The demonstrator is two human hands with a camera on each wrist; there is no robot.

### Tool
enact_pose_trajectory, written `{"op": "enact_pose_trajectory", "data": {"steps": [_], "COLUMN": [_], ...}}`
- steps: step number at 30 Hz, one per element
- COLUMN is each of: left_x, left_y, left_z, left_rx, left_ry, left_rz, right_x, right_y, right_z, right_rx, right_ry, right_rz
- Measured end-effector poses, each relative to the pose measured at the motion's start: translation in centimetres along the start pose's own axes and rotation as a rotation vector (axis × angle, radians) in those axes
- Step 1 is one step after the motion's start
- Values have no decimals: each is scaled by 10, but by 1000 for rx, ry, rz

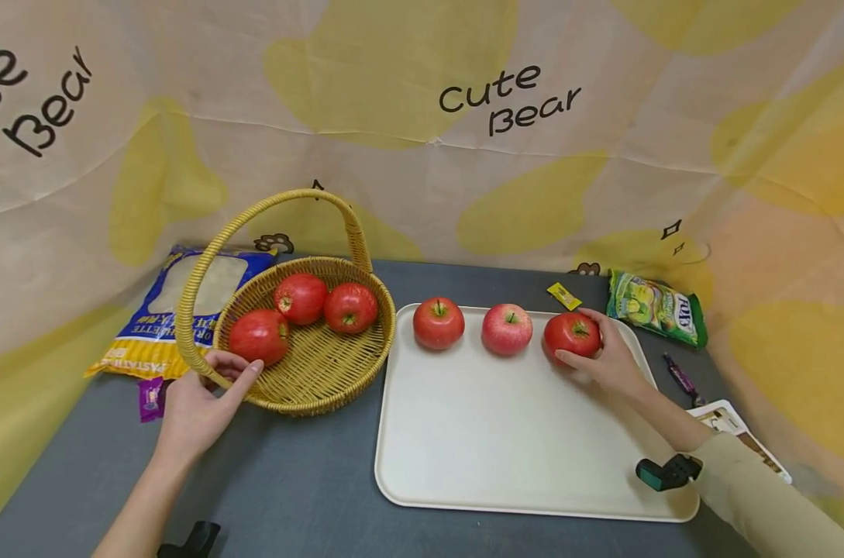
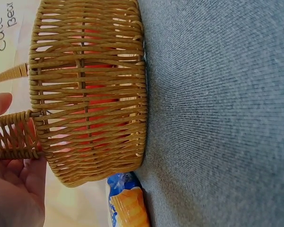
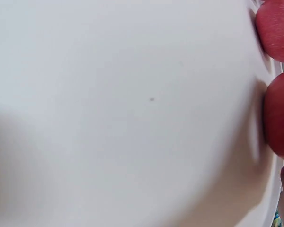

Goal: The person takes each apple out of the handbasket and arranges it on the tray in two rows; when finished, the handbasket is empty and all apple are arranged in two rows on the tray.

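holds a basket handle (image 1: 186, 311) in the left grip (image 1: 201, 407), with three apples (image 1: 300, 299) just beyond. clasps a red apple (image 1: 571, 333) in the right grip (image 1: 611, 363), with a pink apple (image 1: 507, 329) leftward.

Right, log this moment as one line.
left grip: holds basket handle | right grip: holds rightmost apple | basket: three red apples | tray: two other apples along far edge

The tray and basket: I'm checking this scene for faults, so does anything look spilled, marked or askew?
Just one small dark speck on the tray, odd against the plain surface in the right wrist view; stain or crumb, I can't tell. Nothing looks spilled: three apples lie in the basket, three more on the tray.
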State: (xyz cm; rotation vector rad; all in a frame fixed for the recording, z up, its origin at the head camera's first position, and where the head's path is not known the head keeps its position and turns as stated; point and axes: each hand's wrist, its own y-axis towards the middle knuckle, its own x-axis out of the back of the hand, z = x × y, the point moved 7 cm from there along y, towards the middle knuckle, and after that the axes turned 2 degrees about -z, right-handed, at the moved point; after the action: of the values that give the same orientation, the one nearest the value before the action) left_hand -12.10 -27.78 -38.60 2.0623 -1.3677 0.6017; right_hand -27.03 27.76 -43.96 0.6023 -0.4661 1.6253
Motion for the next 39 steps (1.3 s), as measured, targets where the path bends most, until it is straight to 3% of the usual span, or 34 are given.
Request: {"op": "enact_pose_trajectory", "data": {"steps": [8, 13, 17, 25, 39], "left_x": [0, 1, 1, 0, 0], "left_y": [0, 1, 1, 0, 2], "left_z": [0, 0, 0, 1, 1], "left_rx": [-7, -19, -30, -25, -53], "left_ry": [-5, -4, -6, -18, -22], "left_rz": [-7, -12, -14, 1, -20], "right_x": [18, 13, -4, -62, -167], "right_y": [11, 25, 39, 55, 71], "right_z": [37, 65, 89, 154, 243], "right_rx": [161, 205, 231, 356, 525], "right_ry": [-75, -9, 29, 113, 49], "right_rz": [-151, -135, -53, 228, 569]}}
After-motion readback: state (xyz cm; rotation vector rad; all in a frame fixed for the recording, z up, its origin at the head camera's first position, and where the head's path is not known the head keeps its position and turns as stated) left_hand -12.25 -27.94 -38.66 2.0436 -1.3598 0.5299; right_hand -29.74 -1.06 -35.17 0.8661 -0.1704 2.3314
